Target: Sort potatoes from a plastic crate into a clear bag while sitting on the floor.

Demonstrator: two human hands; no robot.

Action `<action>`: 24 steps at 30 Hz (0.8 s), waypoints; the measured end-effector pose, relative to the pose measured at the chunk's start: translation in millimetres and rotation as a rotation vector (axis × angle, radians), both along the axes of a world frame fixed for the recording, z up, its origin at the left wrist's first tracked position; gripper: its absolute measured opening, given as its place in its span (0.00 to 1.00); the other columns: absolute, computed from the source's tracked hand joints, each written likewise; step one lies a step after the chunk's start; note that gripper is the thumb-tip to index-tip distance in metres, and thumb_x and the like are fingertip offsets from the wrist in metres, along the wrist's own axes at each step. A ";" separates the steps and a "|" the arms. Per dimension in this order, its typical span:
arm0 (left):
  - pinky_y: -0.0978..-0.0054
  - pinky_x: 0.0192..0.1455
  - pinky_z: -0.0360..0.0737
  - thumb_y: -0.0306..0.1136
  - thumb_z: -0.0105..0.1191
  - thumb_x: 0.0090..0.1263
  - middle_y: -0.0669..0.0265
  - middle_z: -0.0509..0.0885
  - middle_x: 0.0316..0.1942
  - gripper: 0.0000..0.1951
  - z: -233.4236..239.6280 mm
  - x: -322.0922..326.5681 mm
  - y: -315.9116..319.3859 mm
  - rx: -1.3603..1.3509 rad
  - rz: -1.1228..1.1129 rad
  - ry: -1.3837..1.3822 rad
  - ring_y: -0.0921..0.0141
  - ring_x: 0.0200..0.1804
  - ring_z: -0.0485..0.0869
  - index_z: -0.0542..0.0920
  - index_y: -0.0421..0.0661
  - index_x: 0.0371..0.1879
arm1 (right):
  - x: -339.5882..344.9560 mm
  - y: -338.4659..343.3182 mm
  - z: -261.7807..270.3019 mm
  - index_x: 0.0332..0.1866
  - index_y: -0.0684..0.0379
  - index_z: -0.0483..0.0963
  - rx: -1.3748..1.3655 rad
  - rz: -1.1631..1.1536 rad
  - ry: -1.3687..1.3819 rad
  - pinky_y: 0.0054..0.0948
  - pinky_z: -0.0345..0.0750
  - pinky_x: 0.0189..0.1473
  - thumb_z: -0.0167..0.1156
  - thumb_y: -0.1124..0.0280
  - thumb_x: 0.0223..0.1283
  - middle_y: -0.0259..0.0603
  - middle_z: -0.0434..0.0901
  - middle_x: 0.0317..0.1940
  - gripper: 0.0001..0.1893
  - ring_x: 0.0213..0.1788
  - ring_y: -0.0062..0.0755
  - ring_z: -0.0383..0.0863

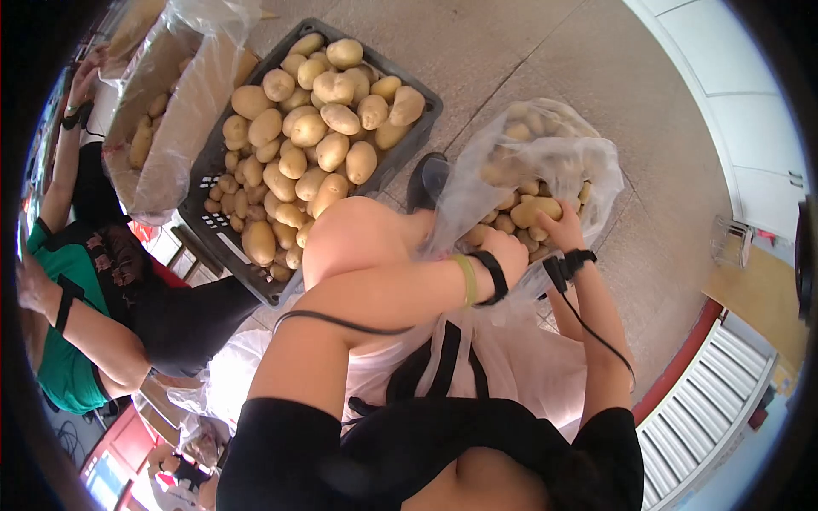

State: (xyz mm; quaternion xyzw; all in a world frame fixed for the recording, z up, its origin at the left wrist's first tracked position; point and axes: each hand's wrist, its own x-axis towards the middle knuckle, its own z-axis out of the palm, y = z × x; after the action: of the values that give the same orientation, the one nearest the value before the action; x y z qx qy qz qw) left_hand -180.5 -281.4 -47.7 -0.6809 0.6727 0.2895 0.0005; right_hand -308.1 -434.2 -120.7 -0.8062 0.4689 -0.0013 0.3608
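A translucent plastic bag full of potatoes stands on the floor before me, its mouth spread wide. My right hand reaches in from the right and grips a large oblong potato on top of the pile. At the near left side of the opening is my left hand, its fingers curled down against another potato. What those left fingers close on is hidden by the hand itself. Both my wrists wear black straps.
A dark plastic crate heaped with potatoes stands at my left knee. Beyond it is a plastic-lined carton holding potatoes. A co-worker in green and black sits at the left. White cabinets and a white radiator line the right.
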 end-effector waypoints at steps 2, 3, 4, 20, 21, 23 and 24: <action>0.65 0.40 0.74 0.34 0.51 0.54 0.63 0.80 0.35 0.11 -6.4 11.1 6.4 0.041 0.022 0.016 0.65 0.39 0.80 0.77 0.47 0.36 | -13.7 23.6 43.2 0.49 0.65 0.66 0.098 -0.095 -0.123 0.29 0.72 0.44 0.63 0.62 0.48 0.48 0.76 0.39 0.25 0.42 0.35 0.77; 0.65 0.40 0.74 0.34 0.51 0.54 0.63 0.80 0.35 0.11 -14.0 12.7 13.2 0.035 0.034 -0.026 0.65 0.39 0.80 0.77 0.47 0.36 | -19.9 38.4 69.7 0.49 0.65 0.66 0.089 -0.101 -0.180 0.26 0.73 0.43 0.62 0.64 0.49 0.46 0.76 0.39 0.24 0.41 0.31 0.77; 0.66 0.39 0.75 0.34 0.52 0.54 0.63 0.80 0.36 0.11 -25.0 8.9 15.9 0.020 0.038 -0.052 0.64 0.39 0.80 0.78 0.47 0.36 | -30.8 52.4 89.2 0.49 0.65 0.66 0.084 -0.069 -0.253 0.26 0.73 0.43 0.62 0.67 0.49 0.44 0.76 0.38 0.22 0.42 0.29 0.76; 0.63 0.44 0.75 0.36 0.46 0.58 0.51 0.81 0.34 0.13 -63.6 -4.5 96.7 -0.006 0.450 0.223 0.56 0.40 0.80 0.80 0.42 0.34 | -66.5 164.6 73.6 0.48 0.61 0.65 -0.189 0.368 -0.193 0.38 0.70 0.46 0.64 0.73 0.42 0.52 0.73 0.41 0.24 0.45 0.53 0.72; 0.63 0.43 0.75 0.35 0.46 0.58 0.51 0.81 0.33 0.12 -65.9 -4.6 97.8 -0.090 0.540 0.286 0.57 0.39 0.80 0.80 0.42 0.33 | -62.2 166.1 72.8 0.48 0.61 0.65 -0.193 0.377 -0.191 0.38 0.70 0.46 0.64 0.73 0.42 0.52 0.73 0.41 0.24 0.45 0.53 0.72; 0.62 0.41 0.75 0.34 0.46 0.55 0.51 0.81 0.30 0.11 -46.7 -4.5 100.8 -0.101 0.565 0.363 0.56 0.36 0.80 0.81 0.43 0.28 | -66.0 161.7 70.8 0.48 0.60 0.65 -0.221 0.351 -0.245 0.38 0.70 0.46 0.64 0.72 0.42 0.53 0.73 0.41 0.24 0.45 0.54 0.72; 0.63 0.44 0.74 0.33 0.46 0.55 0.49 0.80 0.34 0.12 -49.4 -2.3 103.3 -0.051 0.547 0.319 0.55 0.39 0.79 0.80 0.41 0.33 | -62.5 161.3 69.4 0.48 0.60 0.65 -0.222 0.353 -0.250 0.38 0.70 0.46 0.64 0.71 0.43 0.54 0.73 0.42 0.24 0.46 0.54 0.72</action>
State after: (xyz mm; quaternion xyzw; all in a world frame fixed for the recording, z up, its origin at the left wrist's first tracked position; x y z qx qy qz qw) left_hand -182.7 -178.1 -97.1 -0.7822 0.4633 0.3653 -0.1999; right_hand -370.5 -272.9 -51.3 -0.9040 0.2694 -0.0895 0.3196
